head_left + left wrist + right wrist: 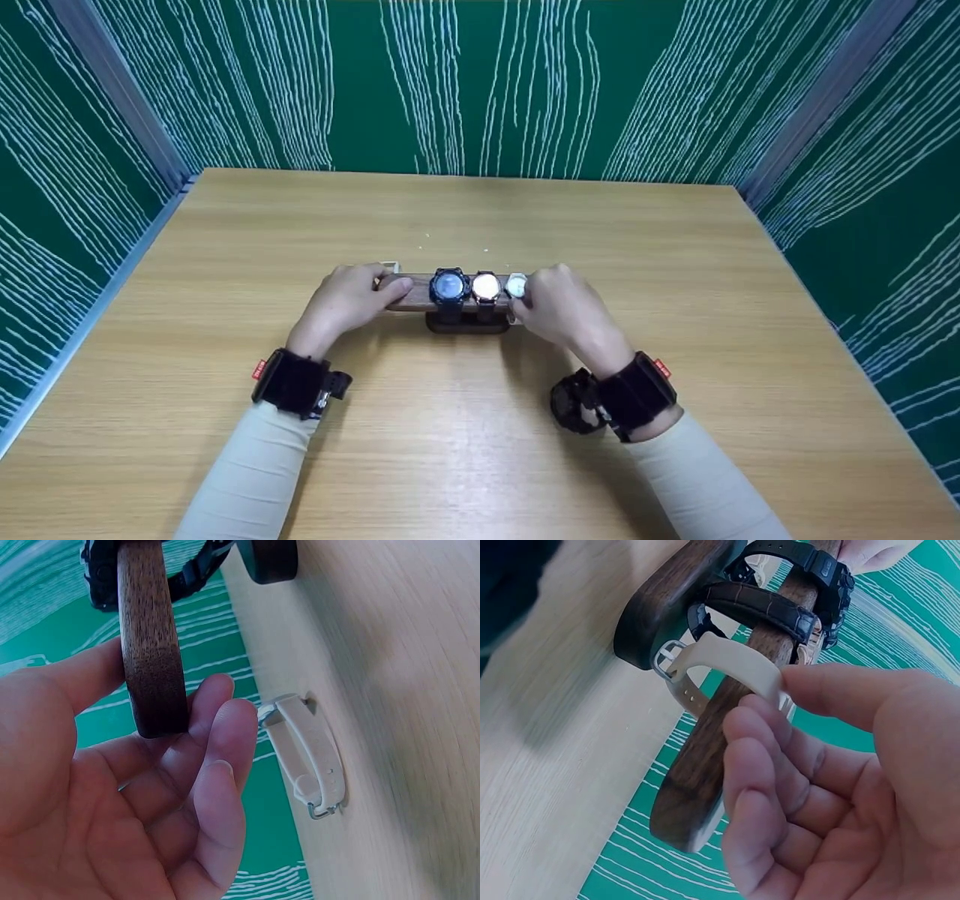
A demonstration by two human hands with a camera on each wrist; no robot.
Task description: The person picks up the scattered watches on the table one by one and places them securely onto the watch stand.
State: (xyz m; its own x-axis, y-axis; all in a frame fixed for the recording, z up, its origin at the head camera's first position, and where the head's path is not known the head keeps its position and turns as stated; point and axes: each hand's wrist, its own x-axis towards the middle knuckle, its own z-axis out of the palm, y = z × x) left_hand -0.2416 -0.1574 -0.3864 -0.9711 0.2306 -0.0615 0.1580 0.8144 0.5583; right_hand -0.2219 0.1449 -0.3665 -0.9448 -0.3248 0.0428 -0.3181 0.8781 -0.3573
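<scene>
A dark wooden watch stand has a horizontal bar above a rounded base. My left hand grips the bar's left end between thumb and fingers. Around the bar sit a chunky black watch, a watch with a dark leather strap and, at the right, a watch with a cream strap. My right hand pinches this cream-strapped watch near its face, which the fingers partly cover in the right wrist view. Its buckle hangs on the side towards the base.
Another watch with a pale strap lies on the table behind my left hand, buckle fastened. Small white specks dot the wooden table beyond the stand. Green walls with white lines enclose the table's back and sides.
</scene>
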